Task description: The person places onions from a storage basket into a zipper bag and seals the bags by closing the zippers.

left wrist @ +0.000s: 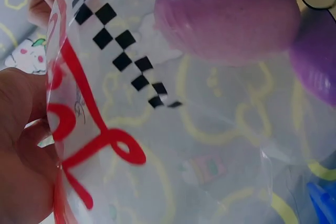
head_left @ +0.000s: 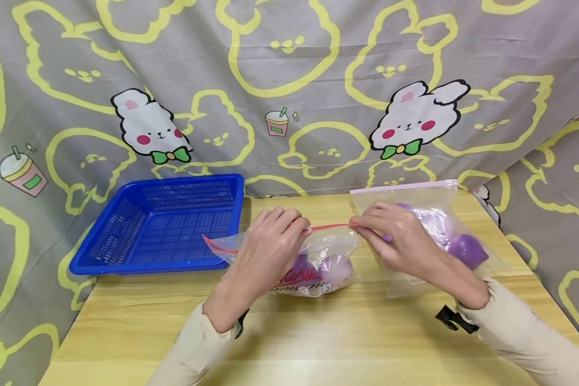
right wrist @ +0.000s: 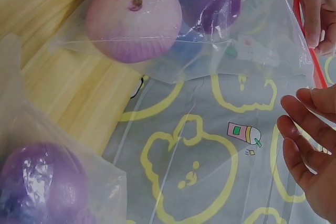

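Note:
A clear zip bag [head_left: 313, 289] with a red zip edge and red lettering stands mid-table, with purple onions [right wrist: 134, 22] inside. My left hand [head_left: 272, 246] pinches the red zip edge near its middle, covering part of the bag. At the zip's right end, my right hand [head_left: 400, 236] pinches the corner between thumb and fingers. The zip is stretched straight between the two hands, and its left end sticks out past my left hand. In the left wrist view, the left hand [left wrist: 23, 140] is beside the bag's printed side.
A second clear bag [head_left: 400, 195] with a lilac zip edge lies to the right, holding purple onions [head_left: 467, 251], partly behind my right hand. The blue plastic basket [head_left: 125, 265] stands at the back left. A patterned grey curtain [head_left: 328, 53] hangs behind the wooden table [head_left: 318, 343].

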### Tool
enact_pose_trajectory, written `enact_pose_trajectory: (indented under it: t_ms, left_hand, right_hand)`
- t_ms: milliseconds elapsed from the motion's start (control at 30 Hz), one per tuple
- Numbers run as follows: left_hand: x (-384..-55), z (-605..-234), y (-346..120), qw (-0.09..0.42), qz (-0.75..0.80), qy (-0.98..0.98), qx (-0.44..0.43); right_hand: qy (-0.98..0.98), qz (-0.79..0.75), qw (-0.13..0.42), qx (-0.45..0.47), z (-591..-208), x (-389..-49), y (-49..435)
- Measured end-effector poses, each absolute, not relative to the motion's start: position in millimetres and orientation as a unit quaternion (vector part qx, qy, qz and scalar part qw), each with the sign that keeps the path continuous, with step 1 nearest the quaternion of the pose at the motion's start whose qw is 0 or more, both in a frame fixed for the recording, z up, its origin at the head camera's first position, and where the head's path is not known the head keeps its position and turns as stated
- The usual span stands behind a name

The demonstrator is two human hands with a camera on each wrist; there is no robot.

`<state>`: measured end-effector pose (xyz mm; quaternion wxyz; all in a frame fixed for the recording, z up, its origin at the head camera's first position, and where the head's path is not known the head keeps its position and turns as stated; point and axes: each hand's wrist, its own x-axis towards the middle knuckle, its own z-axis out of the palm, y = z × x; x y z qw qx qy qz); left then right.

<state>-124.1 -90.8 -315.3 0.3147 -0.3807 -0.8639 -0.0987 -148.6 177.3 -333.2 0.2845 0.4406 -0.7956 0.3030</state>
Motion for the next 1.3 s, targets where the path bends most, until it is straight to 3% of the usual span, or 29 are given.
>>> enact_pose_trajectory:
  t_ms: [1300]
  left_hand:
    - [-114.3,-318.3,-155.9,0.315,-0.09,-0.874,-0.36]
  right_hand:
    - [-0.831,0.275,0.283,0.392,-343.7,-138.6,208.6]
